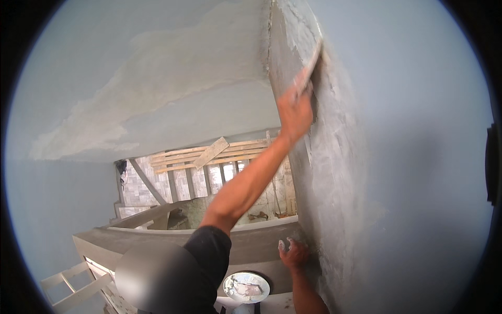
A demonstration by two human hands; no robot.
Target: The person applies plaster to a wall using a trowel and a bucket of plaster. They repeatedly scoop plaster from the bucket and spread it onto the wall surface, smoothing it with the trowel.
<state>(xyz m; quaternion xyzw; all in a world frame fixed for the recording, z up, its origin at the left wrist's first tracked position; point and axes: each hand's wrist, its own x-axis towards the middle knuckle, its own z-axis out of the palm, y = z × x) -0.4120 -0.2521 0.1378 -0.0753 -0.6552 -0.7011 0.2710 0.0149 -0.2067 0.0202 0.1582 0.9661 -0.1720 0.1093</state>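
My left arm, in a dark sleeve, reaches up and across to the wall. My left hand (296,107), slightly motion-blurred, is closed around a plastering trowel (314,60), seen nearly edge-on. Its tip meets the corner edge of the wall (337,152), where wet grey plaster shows smears and rough patches. Lower down, my right hand (294,253) rests by the grey ledge (251,245) beside the wall. Its fingers are bent but apart, their tips whitened, and nothing shows in them. A round bucket (268,288) with whitish plaster and a flat reddish piece inside stands below the ledge.
Past the ledge is a drop to a stairwell with steps (185,180) and a tiled floor. Long wooden planks (246,147) lie across there, with a short board (212,152) slanting over them. At lower left is a pale ladder (78,293). A blurred round patch covers the area beside my sleeve.
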